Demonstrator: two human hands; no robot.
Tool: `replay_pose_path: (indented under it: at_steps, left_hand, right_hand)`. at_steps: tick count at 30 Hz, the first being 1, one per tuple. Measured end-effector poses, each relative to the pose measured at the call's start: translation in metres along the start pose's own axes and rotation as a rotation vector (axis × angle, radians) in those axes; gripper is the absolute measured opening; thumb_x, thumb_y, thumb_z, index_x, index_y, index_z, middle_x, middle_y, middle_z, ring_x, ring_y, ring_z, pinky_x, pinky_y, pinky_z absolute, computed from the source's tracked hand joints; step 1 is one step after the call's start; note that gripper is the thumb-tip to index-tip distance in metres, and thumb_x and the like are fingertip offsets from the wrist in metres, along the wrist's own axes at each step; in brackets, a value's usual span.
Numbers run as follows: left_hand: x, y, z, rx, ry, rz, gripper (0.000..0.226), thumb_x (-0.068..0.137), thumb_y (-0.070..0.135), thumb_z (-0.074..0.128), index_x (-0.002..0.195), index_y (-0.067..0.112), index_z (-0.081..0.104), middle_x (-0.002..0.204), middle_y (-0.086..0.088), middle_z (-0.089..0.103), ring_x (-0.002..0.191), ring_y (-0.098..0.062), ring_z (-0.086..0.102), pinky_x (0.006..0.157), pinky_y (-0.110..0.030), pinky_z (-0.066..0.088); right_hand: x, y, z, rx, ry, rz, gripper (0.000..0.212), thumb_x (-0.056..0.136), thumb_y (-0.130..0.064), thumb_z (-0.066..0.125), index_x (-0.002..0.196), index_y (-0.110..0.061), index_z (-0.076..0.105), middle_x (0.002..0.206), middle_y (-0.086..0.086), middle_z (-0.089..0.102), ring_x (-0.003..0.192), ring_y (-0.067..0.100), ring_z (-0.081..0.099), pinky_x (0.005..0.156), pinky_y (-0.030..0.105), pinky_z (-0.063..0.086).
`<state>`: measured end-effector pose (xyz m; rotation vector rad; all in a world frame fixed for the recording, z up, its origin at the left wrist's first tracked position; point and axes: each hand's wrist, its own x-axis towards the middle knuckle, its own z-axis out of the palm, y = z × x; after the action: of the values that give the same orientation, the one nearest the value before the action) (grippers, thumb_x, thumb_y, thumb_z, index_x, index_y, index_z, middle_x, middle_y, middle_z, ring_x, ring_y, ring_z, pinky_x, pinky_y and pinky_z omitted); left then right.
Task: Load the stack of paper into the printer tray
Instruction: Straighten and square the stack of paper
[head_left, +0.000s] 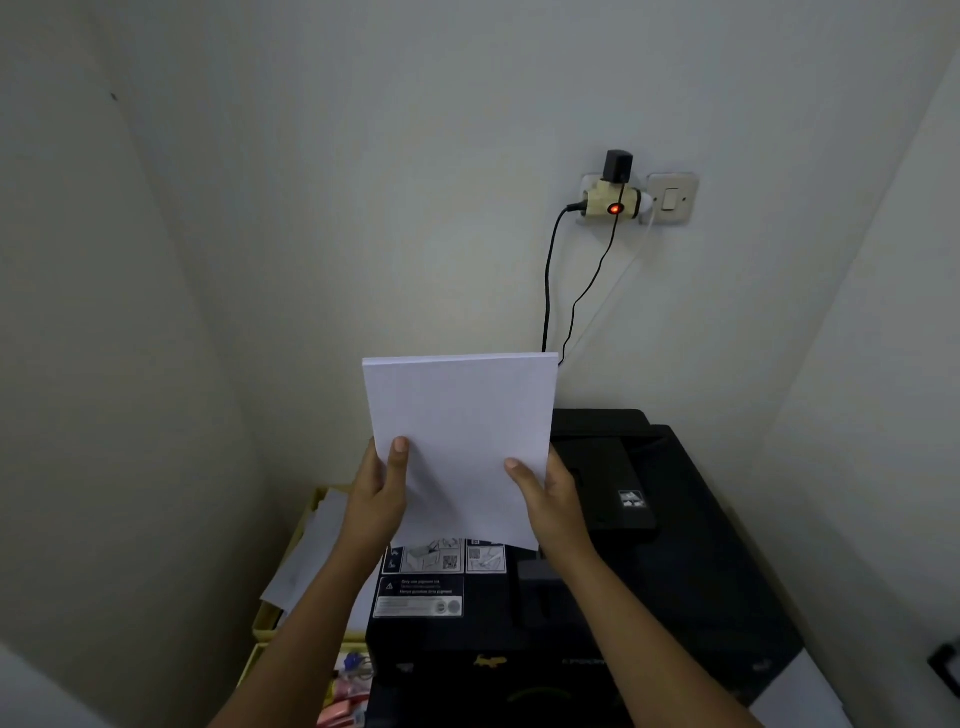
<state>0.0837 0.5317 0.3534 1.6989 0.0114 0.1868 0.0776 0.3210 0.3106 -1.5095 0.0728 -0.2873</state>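
A white stack of paper (460, 415) stands upright in the air above the black printer (649, 561). My left hand (376, 499) grips its lower left edge, thumb on the front sheet. My right hand (545, 499) grips the lower right edge the same way. The stack's bottom edge hangs just above the printer's label stickers (421, 592) on the left of its top. The paper hides the printer's rear left part, so I cannot see the tray opening.
A wall socket adapter (613, 200) with a red light sits on the back wall, and black cables (548, 280) drop behind the printer. A yellow tray (270, 618) with loose sheets stands left of the printer. Walls close in on the left and right.
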Motion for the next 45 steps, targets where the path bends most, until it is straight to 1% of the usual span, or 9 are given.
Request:
replay_pose_path:
  at_steps: [3,6,13,19,24,32,39,43,45]
  left_hand:
    - [0.007,0.0,-0.002,0.073,-0.019,0.044,0.048,0.106,0.052,0.043,0.148,0.03,0.051,0.13,0.018,0.062,0.114,0.007,0.057,0.105,-0.028,0.044]
    - [0.014,0.001,-0.002,0.115,-0.042,0.1,0.038,0.108,0.046,0.042,0.142,0.034,0.054,0.124,0.03,0.06,0.108,0.025,0.054,0.101,-0.017,0.044]
    - [0.018,0.015,0.007,0.106,-0.085,0.128,0.048,0.109,0.048,0.039,0.148,0.024,0.052,0.135,0.013,0.061,0.127,-0.006,0.056,0.111,-0.031,0.042]
    - [0.011,0.018,0.023,0.088,-0.178,0.13,0.049,0.109,0.05,0.038,0.155,0.033,0.043,0.147,0.019,0.051,0.136,-0.002,0.046,0.114,-0.029,0.036]
    - [-0.003,0.017,0.041,0.064,-0.204,0.036,0.054,0.104,0.05,0.052,0.154,0.035,0.041,0.137,0.016,0.055,0.122,-0.009,0.055,0.105,-0.035,0.046]
    - [-0.046,0.018,0.075,0.017,-0.203,-0.011,0.051,0.103,0.047,0.057,0.151,0.034,0.048,0.133,0.01,0.065,0.118,-0.012,0.064,0.095,-0.035,0.054]
    - [-0.114,0.028,0.123,-0.04,-0.151,-0.08,0.051,0.104,0.045,0.055,0.153,0.036,0.044,0.134,0.01,0.058,0.118,-0.015,0.058,0.092,-0.035,0.049]
    - [-0.16,0.022,0.143,-0.08,-0.127,-0.13,0.054,0.102,0.045,0.059,0.154,0.039,0.043,0.137,0.01,0.058,0.121,-0.016,0.057,0.096,-0.039,0.049]
    - [-0.18,0.018,0.151,-0.094,-0.126,-0.145,0.052,0.102,0.043,0.061,0.151,0.038,0.046,0.135,0.01,0.06,0.12,-0.015,0.059,0.092,-0.036,0.052]
  right_hand:
    - [0.0,-0.004,0.0,-0.017,-0.008,-0.014,0.042,0.108,-0.024,0.067,0.15,-0.026,0.061,0.136,-0.007,0.075,0.125,0.014,0.072,0.106,0.04,0.06]
    - [0.0,-0.007,0.0,-0.041,-0.002,-0.036,0.046,0.109,-0.027,0.066,0.154,-0.025,0.057,0.14,-0.008,0.073,0.129,0.011,0.07,0.113,0.044,0.057]
    - [-0.001,-0.017,-0.01,-0.035,0.024,-0.054,0.046,0.109,-0.024,0.066,0.154,-0.024,0.058,0.139,-0.008,0.074,0.128,0.01,0.07,0.114,0.044,0.056]
    - [-0.007,-0.029,-0.033,-0.039,0.047,-0.046,0.04,0.108,-0.019,0.066,0.148,-0.026,0.063,0.131,-0.012,0.077,0.121,0.007,0.073,0.107,0.038,0.059]
    - [-0.02,-0.034,-0.06,-0.027,0.054,0.003,0.039,0.107,-0.015,0.066,0.145,-0.025,0.067,0.129,-0.01,0.078,0.119,0.01,0.074,0.105,0.038,0.06]
    - [-0.053,-0.04,-0.111,-0.059,0.023,0.043,0.041,0.106,-0.026,0.07,0.146,-0.028,0.064,0.13,-0.011,0.077,0.117,0.008,0.074,0.1,0.035,0.062]
    - [-0.089,-0.043,-0.172,-0.049,0.005,0.08,0.043,0.107,-0.026,0.068,0.15,-0.026,0.061,0.134,-0.009,0.074,0.122,0.011,0.071,0.102,0.034,0.06]
    - [-0.117,-0.041,-0.206,-0.065,-0.024,0.085,0.038,0.107,-0.027,0.068,0.144,-0.032,0.061,0.131,-0.015,0.073,0.118,0.002,0.07,0.092,0.021,0.057]
    - [-0.129,-0.038,-0.218,-0.057,-0.035,0.105,0.034,0.107,-0.027,0.068,0.138,-0.039,0.06,0.128,-0.018,0.072,0.116,0.001,0.069,0.09,0.021,0.056]
